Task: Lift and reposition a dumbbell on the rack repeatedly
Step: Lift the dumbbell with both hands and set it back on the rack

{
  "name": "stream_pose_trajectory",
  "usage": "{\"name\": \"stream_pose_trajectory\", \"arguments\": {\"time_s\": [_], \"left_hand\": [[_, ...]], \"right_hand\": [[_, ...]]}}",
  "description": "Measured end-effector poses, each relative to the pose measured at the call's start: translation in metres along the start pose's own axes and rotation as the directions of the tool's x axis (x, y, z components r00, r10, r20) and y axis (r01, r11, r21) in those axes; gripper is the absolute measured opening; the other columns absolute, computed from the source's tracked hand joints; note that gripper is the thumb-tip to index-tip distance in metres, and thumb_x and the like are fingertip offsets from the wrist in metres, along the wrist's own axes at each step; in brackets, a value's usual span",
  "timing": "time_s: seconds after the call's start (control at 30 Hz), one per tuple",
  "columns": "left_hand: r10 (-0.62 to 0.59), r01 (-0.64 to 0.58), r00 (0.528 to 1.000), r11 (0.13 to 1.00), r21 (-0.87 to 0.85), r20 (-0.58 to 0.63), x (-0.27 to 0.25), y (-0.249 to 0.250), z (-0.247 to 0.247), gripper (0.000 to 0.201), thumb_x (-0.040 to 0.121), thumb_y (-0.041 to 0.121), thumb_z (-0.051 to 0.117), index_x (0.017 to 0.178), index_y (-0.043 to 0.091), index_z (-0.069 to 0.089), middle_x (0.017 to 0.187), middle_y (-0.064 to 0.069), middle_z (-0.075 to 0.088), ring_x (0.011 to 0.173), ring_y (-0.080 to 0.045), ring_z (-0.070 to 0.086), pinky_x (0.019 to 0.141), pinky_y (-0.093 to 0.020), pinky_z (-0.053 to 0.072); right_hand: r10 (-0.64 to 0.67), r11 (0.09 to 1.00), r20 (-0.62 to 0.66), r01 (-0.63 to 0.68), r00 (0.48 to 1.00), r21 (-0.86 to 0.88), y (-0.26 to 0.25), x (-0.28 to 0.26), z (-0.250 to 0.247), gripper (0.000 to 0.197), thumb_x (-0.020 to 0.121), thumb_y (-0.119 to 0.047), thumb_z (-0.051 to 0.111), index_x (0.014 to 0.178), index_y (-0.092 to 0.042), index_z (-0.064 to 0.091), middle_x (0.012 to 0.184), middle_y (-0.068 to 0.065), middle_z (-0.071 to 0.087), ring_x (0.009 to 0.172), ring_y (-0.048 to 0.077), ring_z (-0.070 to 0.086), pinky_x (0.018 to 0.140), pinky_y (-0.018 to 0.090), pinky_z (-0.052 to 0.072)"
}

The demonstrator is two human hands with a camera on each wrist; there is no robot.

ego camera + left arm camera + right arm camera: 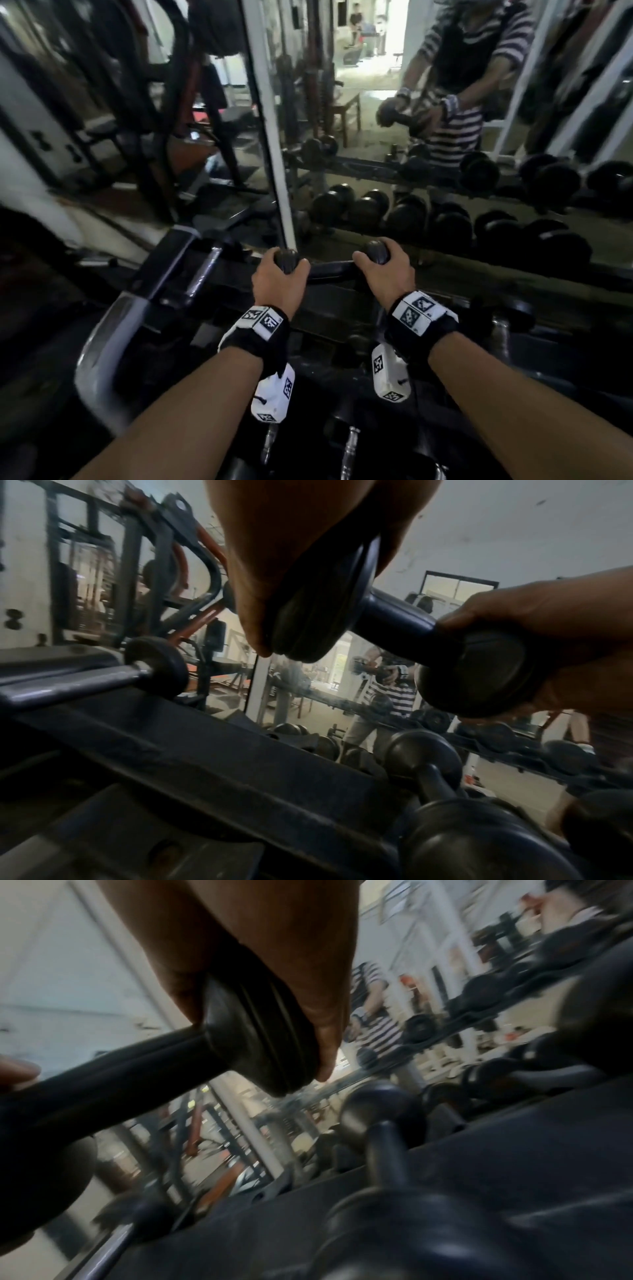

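Note:
A small black dumbbell (330, 269) hangs crosswise in the air above the rack (329, 308), held by both hands. My left hand (279, 277) grips its left head, my right hand (382, 270) grips its right head. In the left wrist view the dumbbell (387, 615) runs from my left hand (291, 561) to my right hand (548, 631), well above the rack rail (240, 764). The right wrist view shows my right hand (274, 961) curled over the dumbbell (253, 1039) head, the bar running down to the left.
Another black dumbbell (424, 767) lies on the rack below the held one. A steel-handled dumbbell (205, 270) rests at the rack's left end. A wall mirror (445, 137) behind shows rows of dumbbells and a person in a striped shirt. Gym machines (137, 102) stand left.

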State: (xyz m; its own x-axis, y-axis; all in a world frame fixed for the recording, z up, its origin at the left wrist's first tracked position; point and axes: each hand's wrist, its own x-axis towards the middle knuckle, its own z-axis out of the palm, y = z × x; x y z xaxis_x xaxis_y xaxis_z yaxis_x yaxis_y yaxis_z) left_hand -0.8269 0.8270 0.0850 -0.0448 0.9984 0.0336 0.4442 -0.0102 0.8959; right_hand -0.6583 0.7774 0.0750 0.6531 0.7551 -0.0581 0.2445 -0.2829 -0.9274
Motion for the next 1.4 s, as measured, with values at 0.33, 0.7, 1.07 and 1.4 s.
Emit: {"name": "stream_pose_trajectory", "arguments": {"time_s": [0.33, 0.7, 1.07, 1.4], "left_hand": [[-0.245, 0.240, 0.960, 0.970, -0.048, -0.138, 0.003, -0.063, -0.046, 0.044, 0.087, 0.033, 0.068, 0.126, 0.015, 0.059, 0.101, 0.003, 0.056, 0.095, -0.018, 0.053, 0.079, -0.023, 0.037], [-0.401, 0.385, 0.910, 0.912, -0.139, -0.107, 0.068, -0.115, -0.022, 0.039, 0.086, 0.030, 0.069, 0.119, 0.012, 0.059, 0.100, 0.001, 0.055, 0.096, -0.021, 0.055, 0.078, -0.022, 0.035], [-0.471, 0.432, 0.867, 0.873, -0.225, -0.160, 0.117, -0.143, 0.016, 0.059, 0.084, 0.034, 0.070, 0.135, 0.013, 0.050, 0.126, -0.012, 0.062, 0.116, -0.031, 0.058, 0.094, -0.033, 0.047], [-0.475, 0.401, 0.783, 0.879, -0.258, -0.401, 0.078, -0.130, 0.063, 0.077, 0.086, 0.030, 0.072, 0.149, 0.006, 0.034, 0.151, -0.012, 0.040, 0.137, -0.027, 0.042, 0.109, -0.030, 0.033]], "right_hand": [[-0.050, 0.984, 0.227, 0.086, 0.973, -0.153, 0.001, -0.005, 0.082, 0.044, 0.081, -0.043, 0.074, 0.119, -0.022, 0.064, 0.119, 0.004, 0.069, 0.114, 0.030, 0.061, 0.098, 0.035, 0.047], [-0.026, 0.948, 0.242, 0.101, 0.970, -0.301, 0.007, 0.046, 0.147, 0.050, 0.081, -0.041, 0.076, 0.126, -0.022, 0.064, 0.125, 0.005, 0.068, 0.117, 0.028, 0.061, 0.100, 0.033, 0.047], [-0.034, 0.909, 0.356, 0.178, 0.934, -0.378, 0.008, 0.112, 0.188, 0.050, 0.084, -0.041, 0.075, 0.130, -0.028, 0.059, 0.127, 0.003, 0.065, 0.120, 0.026, 0.058, 0.103, 0.032, 0.044], [-0.163, 0.918, 0.607, 0.346, 0.777, -0.196, 0.035, 0.153, 0.189, 0.051, 0.085, -0.029, 0.077, 0.131, -0.021, 0.057, 0.118, -0.006, 0.058, 0.110, 0.014, 0.055, 0.092, 0.021, 0.037]]}}
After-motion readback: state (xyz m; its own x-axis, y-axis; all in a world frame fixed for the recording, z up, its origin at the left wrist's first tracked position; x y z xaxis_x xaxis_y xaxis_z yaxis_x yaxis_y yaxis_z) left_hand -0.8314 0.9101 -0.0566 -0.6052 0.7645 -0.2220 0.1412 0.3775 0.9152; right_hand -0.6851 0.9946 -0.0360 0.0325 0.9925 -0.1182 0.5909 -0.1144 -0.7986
